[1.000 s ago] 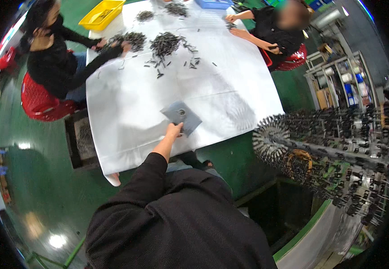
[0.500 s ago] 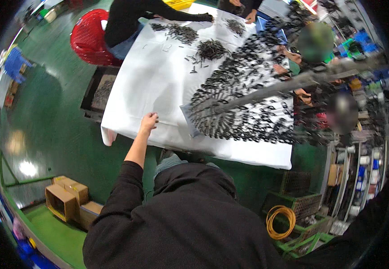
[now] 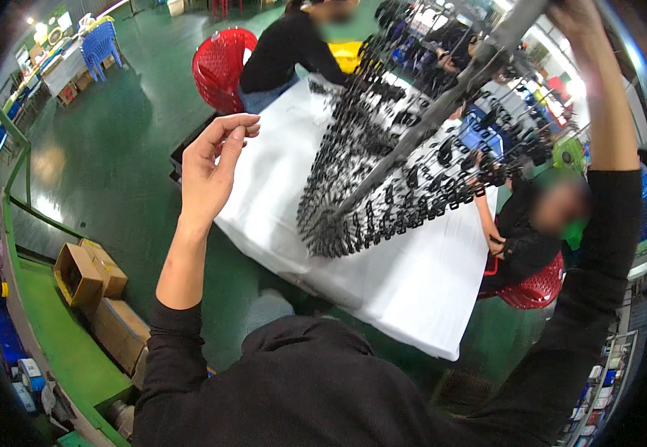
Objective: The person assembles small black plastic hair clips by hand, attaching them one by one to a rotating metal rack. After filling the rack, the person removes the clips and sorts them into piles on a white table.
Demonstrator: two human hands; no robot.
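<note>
A long grey pole rack (image 3: 417, 138) crosses the view slantwise, set all round with thin prongs that carry many small black parts (image 3: 413, 179). Its lower end is over a table covered in white cloth (image 3: 405, 294). My right hand (image 3: 581, 26), raised high at the upper right and a little blurred, is closed round the rack's top end; its fingers are partly cut off by the picture's edge. My left hand (image 3: 215, 160) is in the air left of the table, holding nothing, fingers loosely bent and apart from the rack.
A person in black (image 3: 282, 56) sits on a red chair (image 3: 219, 63) at the table's far left. Another person (image 3: 528, 246) sits at its right side on a red chair. Cardboard boxes (image 3: 89, 276) stand lower left by a green metal frame. A blue chair (image 3: 100, 48) is farther off.
The rack has tilted steeper, its top end rising with my right hand, which has come into view. My left hand has lifted up and left from the table edge. The whole view has turned.
</note>
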